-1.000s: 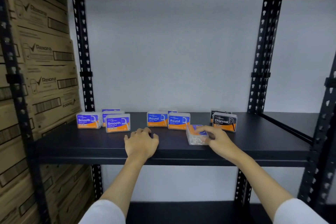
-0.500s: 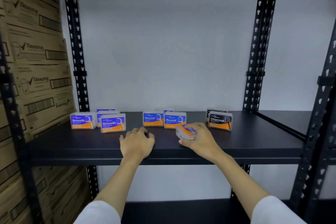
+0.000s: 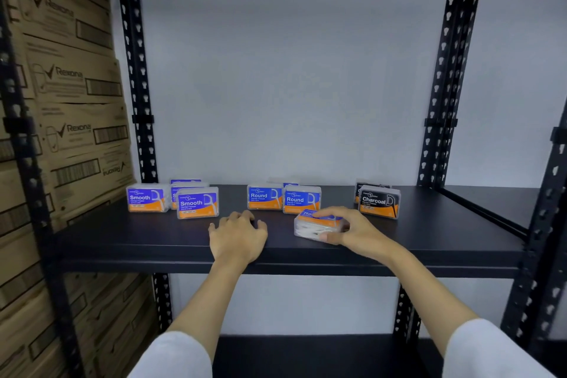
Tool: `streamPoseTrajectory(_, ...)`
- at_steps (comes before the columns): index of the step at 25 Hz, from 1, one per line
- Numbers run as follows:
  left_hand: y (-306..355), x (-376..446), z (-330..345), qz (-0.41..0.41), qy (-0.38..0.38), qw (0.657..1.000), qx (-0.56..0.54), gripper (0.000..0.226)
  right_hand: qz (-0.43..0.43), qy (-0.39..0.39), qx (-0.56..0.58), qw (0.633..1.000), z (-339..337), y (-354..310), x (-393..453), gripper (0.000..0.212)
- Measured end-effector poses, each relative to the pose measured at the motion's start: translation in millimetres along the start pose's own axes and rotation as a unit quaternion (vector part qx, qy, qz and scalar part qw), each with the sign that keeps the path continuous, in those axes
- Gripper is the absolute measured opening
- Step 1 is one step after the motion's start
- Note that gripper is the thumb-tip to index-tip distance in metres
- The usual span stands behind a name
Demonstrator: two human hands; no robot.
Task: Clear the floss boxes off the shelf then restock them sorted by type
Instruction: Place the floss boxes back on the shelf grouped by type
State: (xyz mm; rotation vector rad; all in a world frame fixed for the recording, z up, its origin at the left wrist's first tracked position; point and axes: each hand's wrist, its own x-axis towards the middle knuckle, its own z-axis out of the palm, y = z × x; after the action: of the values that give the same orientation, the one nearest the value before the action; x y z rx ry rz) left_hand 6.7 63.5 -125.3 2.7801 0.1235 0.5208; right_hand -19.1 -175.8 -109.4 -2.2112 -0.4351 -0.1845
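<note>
With the right hand [image 3: 346, 228] clamped on a tilted Round floss box [image 3: 317, 224] at the shelf [image 3: 153, 242] front, 5 o'clock of the Round row [image 3: 283, 198], and left hand [image 3: 237, 236] fingers loosely spread flat, a slipping grip could topple neighbouring boxes.

My shelf [image 3: 122, 242] is matte black, its black posts [image 3: 135, 77] punched with rows of keyhole slots, against a plain pale grey-white wall [image 3: 291, 86]. The Smooth boxes [image 3: 198, 202] and Round boxes [image 3: 264, 197] are clear plastic with blue and orange labels and white lettering. The Charcoal box [image 3: 379, 201] has a black label with an orange corner. Brown cartons [image 3: 76, 77] carry dark print and barcode stripes. My sleeves [image 3: 491, 350] are white.
</note>
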Motion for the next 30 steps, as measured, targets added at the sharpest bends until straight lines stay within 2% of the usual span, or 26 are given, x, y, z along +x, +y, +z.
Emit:
streamPoseTrajectory(2,0,0,0,0.001,0.002,1.0,-0.001,0.042,0.017,-0.027,0.009,0.999,-5,5,3,0.048)
streamPoseTrajectory(5,-1,0,1,0.001,0.004,1.0,0.001,0.041,0.034,-0.009,0.025,0.999,-5,9,6,0.058)
streamPoseTrajectory(9,-1,0,2,-0.001,0.013,1.0,0.002,0.041,-0.039,0.074,-0.042,0.996,1,5,10,0.064)
streamPoseTrajectory(11,-1,0,2,-0.002,0.013,1.0,0.005,0.041,-0.081,0.087,-0.095,0.988,5,5,11,0.069)
streamPoseTrajectory(14,0,1,2,-0.002,0.012,1.0,0.008,0.042,-0.094,0.078,-0.068,0.99,12,5,6,0.067)
streamPoseTrajectory(19,-1,0,0,-0.001,0.002,1.0,0.009,0.041,-0.116,0.137,-0.033,0.983,21,-4,-1,0.06)
streamPoseTrajectory(23,-5,-1,-10,0.038,-0.031,0.999,-0.019,0.038,-0.11,0.121,-0.076,0.984,24,-12,3,0.058)
streamPoseTrajectory(27,-41,1,-24,0.068,0.002,0.997,-0.043,0.028,-0.091,0.08,-0.168,0.978,21,-18,16,0.057)
streamPoseTrajectory(30,-66,-1,-25,0.061,0.012,0.996,-0.057,0.028,-0.084,0.063,-0.135,0.985,30,-27,34,0.052)
